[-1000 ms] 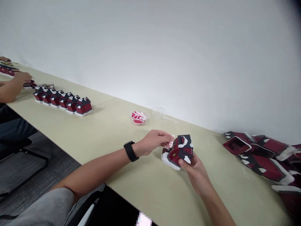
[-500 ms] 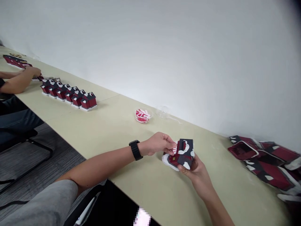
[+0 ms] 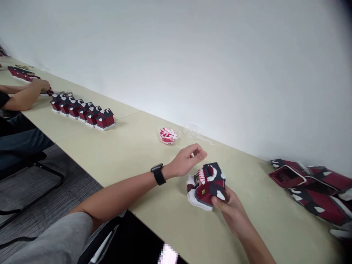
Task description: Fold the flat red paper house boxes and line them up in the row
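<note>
My right hand (image 3: 229, 205) grips a small model house (image 3: 210, 187) by its near right side, thumb in front. The house has dark red walls, a dark roof with white snow patches and a white base, and is tilted above the table. A red-and-white striped awning (image 3: 201, 176) sits on its front, over the doorway. My left hand (image 3: 188, 159) hovers just above and left of the house, apart from it. Its fingers are loosely curled with a gap to the thumb, and nothing shows in them. A black watch is on that wrist.
A clear bowl (image 3: 168, 135) of striped pieces stands near the wall beside clear plastic (image 3: 196, 132). Several model houses (image 3: 82, 110) form a row at left. More houses (image 3: 310, 187) lie in a pile at right. Another person's arm (image 3: 27, 95) works at far left.
My left hand has let go of the striped awning and lifted up and away from the house. The house has tilted in my right hand, so its front and base show more.
</note>
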A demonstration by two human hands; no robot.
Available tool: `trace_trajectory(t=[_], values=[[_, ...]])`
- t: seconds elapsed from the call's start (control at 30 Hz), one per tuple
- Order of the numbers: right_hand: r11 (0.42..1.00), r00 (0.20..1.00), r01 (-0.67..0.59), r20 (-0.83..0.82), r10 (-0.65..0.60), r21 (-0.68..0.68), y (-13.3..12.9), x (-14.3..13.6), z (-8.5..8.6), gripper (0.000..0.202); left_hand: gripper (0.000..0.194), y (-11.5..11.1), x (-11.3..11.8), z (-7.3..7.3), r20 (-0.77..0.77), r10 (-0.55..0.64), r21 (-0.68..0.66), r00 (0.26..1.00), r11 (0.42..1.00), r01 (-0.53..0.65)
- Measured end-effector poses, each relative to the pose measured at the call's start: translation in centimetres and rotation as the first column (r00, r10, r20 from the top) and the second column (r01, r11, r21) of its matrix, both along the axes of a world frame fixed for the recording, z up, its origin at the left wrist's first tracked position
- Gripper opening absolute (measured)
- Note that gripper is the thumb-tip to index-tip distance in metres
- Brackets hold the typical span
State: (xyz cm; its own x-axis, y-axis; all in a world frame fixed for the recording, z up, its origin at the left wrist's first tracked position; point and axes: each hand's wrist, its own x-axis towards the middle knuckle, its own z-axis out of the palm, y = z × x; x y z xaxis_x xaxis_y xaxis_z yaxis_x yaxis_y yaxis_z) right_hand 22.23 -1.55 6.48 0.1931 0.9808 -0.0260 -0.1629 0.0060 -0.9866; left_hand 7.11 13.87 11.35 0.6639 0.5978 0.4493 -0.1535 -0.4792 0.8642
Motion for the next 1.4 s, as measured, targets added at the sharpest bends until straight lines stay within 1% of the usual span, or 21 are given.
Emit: trace_trajectory(t=[0.03, 0.1, 0.17, 0.23, 0.3, 0.47, 0.57, 0.63, 0.7, 0.77, 0.83, 0.9, 0.97, 1.03, 1.07, 1.13, 1.17, 1.23, 1.3, 1.33, 1.4], values=[[1.000, 1.000, -0.026, -0.015, 0.026, -0.006, 0.0, -0.3, 0.1, 0.059, 0.041, -0.5, 0.1, 0.2, 0.045, -0.013, 0.024, 0.999, 1.000, 0.012], [0.997, 0.997, -0.080, -0.015, 0.080, -0.020, 0.0, -0.9, 0.3, 0.058, 0.043, -1.6, 0.3, 0.3, 0.015, -0.111, 0.035, 0.994, 0.993, 0.111], [0.991, 0.992, -0.127, 0.018, 0.128, -0.032, -0.1, -1.5, 0.5, 0.057, 0.049, -2.4, 0.6, 0.1, -0.065, -0.184, -0.052, 0.981, 0.982, 0.181], [0.988, 0.986, -0.148, 0.072, 0.151, -0.049, -0.1, -1.9, 0.7, 0.055, 0.052, -2.8, 0.9, -0.1, -0.104, -0.221, -0.170, 0.970, 0.965, 0.202], [0.987, 0.982, -0.143, 0.111, 0.150, -0.069, -0.2, -2.3, 0.8, 0.052, 0.048, -2.8, 1.0, -0.4, -0.101, -0.225, -0.220, 0.969, 0.955, 0.199], [0.992, 0.984, -0.093, 0.142, 0.105, -0.086, -0.5, -2.8, 1.2, 0.048, 0.039, -3.0, 1.1, -0.9, -0.094, -0.156, -0.111, 0.983, 0.983, 0.145], [0.994, 0.972, -0.072, 0.219, 0.088, -0.083, -0.5, -3.0, 1.5, 0.045, 0.041, -3.2, 1.0, -0.9, -0.093, -0.136, -0.051, 0.986, 0.990, 0.132], [0.997, 0.963, -0.034, 0.266, 0.052, -0.070, -0.4, -3.1, 1.5, 0.047, 0.039, -3.1, 0.7, -0.3, -0.085, -0.114, 0.062, 0.990, 0.991, 0.119], [0.998, 0.945, 0.057, 0.323, -0.042, -0.037, -0.1, -3.1, 1.4, 0.054, 0.034, -2.9, 0.3, 0.5, -0.096, -0.073, 0.193, 0.993, 0.977, 0.091], [0.985, 0.902, 0.172, 0.398, -0.169, 0.026, 0.2, -3.0, 1.0, 0.062, 0.046, -2.8, -0.2, 1.2, -0.190, -0.054, 0.234, 0.980, 0.967, 0.099], [0.968, 0.851, 0.238, 0.465, -0.246, 0.077, 0.4, -2.8, 0.3, 0.069, 0.057, -2.8, -0.7, 1.5, -0.325, -0.070, 0.199, 0.943, 0.970, 0.141], [0.969, 0.839, 0.228, 0.487, -0.243, 0.091, 0.4, -2.6, -0.5, 0.074, 0.060, -2.9, -1.2, 1.4, -0.401, -0.089, 0.197, 0.912, 0.964, 0.180], [0.977, 0.852, 0.189, 0.479, -0.211, 0.094, 0.3, -2.2, -1.2, 0.078, 0.059, -2.5, -2.2, 1.0, -0.414, -0.080, 0.228, 0.907, 0.955, 0.188], [0.984, 0.860, 0.138, 0.480, -0.174, 0.110, 0.2, -1.6, -1.7, 0.078, 0.058, -1.2, -3.8, 1.0, -0.430, -0.042, 0.238, 0.902, 0.958, 0.158], [0.986, 0.856, 0.123, 0.491, -0.162, 0.111, 0.1, -1.3, -1.9, 0.076, 0.058, 0.0, -5.0, 1.1, -0.445, -0.006, 0.237, 0.895, 0.964, 0.124], [0.988, 0.842, 0.126, 0.516, -0.156, 0.093, 0.1, -0.5, -2.2, 0.068, 0.059, 3.3, -7.9, 1.5, -0.493, 0.107, 0.244, 0.863, 0.970, 0.019], [0.986, 0.835, 0.143, 0.525, -0.164, 0.081, 0.1, -0.2, -2.3, 0.063, 0.060, 5.4, -9.5, 1.8, -0.531, 0.170, 0.257, 0.830, 0.966, -0.034], [0.981, 0.820, 0.181, 0.541, -0.188, 0.066, 0.2, 0.3, -2.4, 0.056, 0.068, 9.9, -13.2, 2.2, -0.608, 0.329, 0.310, 0.722, 0.936, -0.165], [0.980, 0.804, 0.185, 0.562, -0.191, 0.069, 0.4, 0.6, -2.6, 0.052, 0.080, 14.3, -16.9, 2.5, -0.670, 0.493, 0.399, 0.555, 0.870, -0.291], [0.981, 0.796, 0.177, 0.575, -0.187, 0.074, 0.5, 0.7, -2.6, 0.050, 0.084, 16.3, -18.7, 2.5, -0.697, 0.535, 0.432, 0.477, 0.845, -0.316], [0.984, 0.782, 0.156, 0.598, -0.177, 0.088, 0.6, 0.8, -2.9, 0.046, 0.089, 19.4, -21.9, 2.6, -0.724, 0.571, 0.475, 0.387, 0.820, -0.319]])
